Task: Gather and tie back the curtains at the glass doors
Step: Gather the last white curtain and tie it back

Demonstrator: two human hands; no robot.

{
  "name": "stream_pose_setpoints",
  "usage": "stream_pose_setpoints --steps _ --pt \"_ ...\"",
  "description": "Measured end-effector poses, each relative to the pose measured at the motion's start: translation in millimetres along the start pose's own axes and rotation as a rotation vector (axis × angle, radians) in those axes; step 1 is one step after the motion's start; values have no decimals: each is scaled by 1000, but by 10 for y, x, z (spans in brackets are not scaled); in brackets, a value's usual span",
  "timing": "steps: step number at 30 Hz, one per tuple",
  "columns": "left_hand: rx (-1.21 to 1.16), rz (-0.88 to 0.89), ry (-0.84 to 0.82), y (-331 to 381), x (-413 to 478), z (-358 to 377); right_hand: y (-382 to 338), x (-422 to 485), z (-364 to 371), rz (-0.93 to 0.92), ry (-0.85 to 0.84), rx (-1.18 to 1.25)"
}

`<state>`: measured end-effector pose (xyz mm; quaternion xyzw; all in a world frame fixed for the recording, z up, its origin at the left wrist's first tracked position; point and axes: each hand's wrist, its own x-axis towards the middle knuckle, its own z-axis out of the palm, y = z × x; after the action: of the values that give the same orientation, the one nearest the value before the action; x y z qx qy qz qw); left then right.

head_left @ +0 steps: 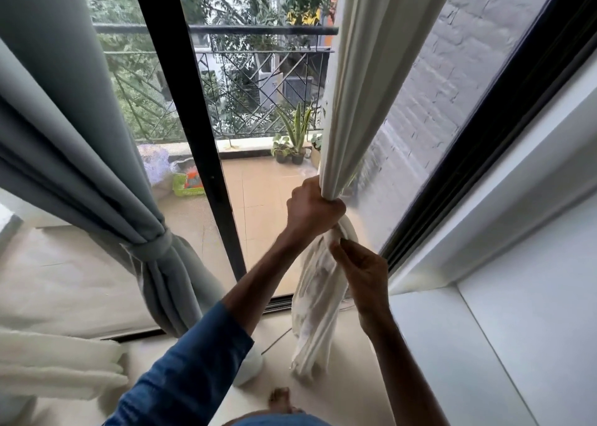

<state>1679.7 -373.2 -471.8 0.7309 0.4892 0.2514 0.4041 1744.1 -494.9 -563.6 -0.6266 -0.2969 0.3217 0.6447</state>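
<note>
A cream curtain [358,80] hangs right of centre, gathered into a tight bunch. My left hand [311,207] is clenched around that bunch at its narrowest point. Just below, my right hand [363,270] pinches a fold of the loose lower curtain, whose tail [315,322] hangs down to the floor. On the left a grey curtain [64,128] is bunched and held by a grey tie [151,246] wrapped around it.
The black door frame post [190,102] stands between the two curtains, with glass on both sides. A white ledge and wall [504,312] lie to the right. White bedding [58,364] sits at lower left. My bare foot [281,400] is on the floor below.
</note>
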Motion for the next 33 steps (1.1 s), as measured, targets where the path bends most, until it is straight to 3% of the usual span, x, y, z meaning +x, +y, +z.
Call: stream_pose_setpoints --steps 3,9,18,21,24,29,33 --pt "12 26 6 -62 29 -6 16 -15 53 -61 62 -22" --pt "17 62 11 -145 41 -35 79 -97 171 -12 92 41" --pt "-16 75 42 -255 81 -68 36 -60 242 21 -20 151" --pt "-33 84 43 -263 108 -21 115 20 268 33 12 -42" --pt "-31 103 44 -240 125 44 180 98 254 54 -75 -298" --pt "-33 101 14 -233 147 89 189 118 208 214 -143 70" --pt "-15 125 30 -268 181 69 54 101 147 103 -201 2"
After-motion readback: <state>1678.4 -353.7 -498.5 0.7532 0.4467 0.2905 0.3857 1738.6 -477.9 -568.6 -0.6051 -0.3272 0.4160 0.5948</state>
